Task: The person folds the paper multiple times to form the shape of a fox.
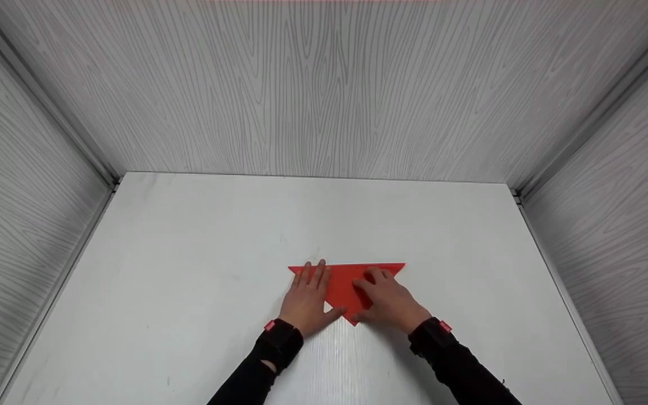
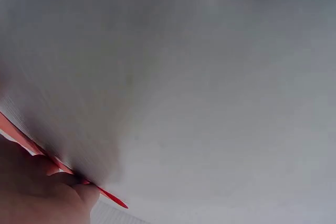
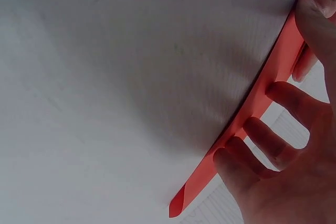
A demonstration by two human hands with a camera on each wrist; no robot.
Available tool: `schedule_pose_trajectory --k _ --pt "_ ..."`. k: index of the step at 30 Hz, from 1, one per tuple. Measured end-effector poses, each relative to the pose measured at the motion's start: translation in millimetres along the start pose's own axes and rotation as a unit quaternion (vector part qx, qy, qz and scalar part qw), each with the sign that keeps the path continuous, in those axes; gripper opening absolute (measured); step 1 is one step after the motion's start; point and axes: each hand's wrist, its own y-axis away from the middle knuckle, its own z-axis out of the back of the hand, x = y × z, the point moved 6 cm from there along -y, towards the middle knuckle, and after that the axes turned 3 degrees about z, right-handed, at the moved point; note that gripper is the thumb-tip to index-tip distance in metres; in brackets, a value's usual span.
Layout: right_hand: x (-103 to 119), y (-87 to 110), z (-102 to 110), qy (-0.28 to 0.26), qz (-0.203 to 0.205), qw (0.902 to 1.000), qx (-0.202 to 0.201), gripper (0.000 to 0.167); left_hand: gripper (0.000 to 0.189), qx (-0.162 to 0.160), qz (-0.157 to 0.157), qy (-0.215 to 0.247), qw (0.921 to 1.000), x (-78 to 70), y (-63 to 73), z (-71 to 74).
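A sheet of red paper, folded into a triangle, lies on the white table with its long edge away from me and one corner toward me. My left hand rests flat over its left part, fingers extended, thumb reaching toward the near corner. On the right half, my right hand touches the paper with bent, spread fingertips. In the right wrist view, the thumb lies at one pointed end of the paper, whose other end curls slightly up. The left wrist view shows only part of the left hand and a strip of red.
The white tabletop extends around the paper. Grey wood-grain panels stand at the back, at the left and at the right. Dark bands circle both wrists.
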Motion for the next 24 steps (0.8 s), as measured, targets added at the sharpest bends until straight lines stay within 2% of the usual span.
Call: schedule_pose_trajectory --k 5,8,14,20,24 --pt "-2 -1.1 -1 0.001 0.003 1.0000 0.005 0.078 0.095 0.002 -0.004 0.004 1.0000 0.7 -0.5 1.9" --pt "-5 -4.2 2 -0.017 0.002 0.9998 0.004 0.074 0.095 0.003 -0.005 0.006 1.0000 0.4 -0.9 3.5" --pt "-8 -21.2 9 -0.056 -0.005 0.9974 -0.045 0.045 0.093 0.004 -0.004 0.008 0.9999 1.5 -0.2 4.6" --pt "-7 -45.4 16 -0.073 -0.046 0.9925 -0.086 0.028 0.094 0.001 -0.005 0.006 1.0000 0.6 -0.3 5.0" --pt "-8 -57.5 19 -0.092 -0.076 0.9887 -0.091 0.021 0.095 -0.005 -0.008 0.010 0.9999 -0.8 0.1 5.5"
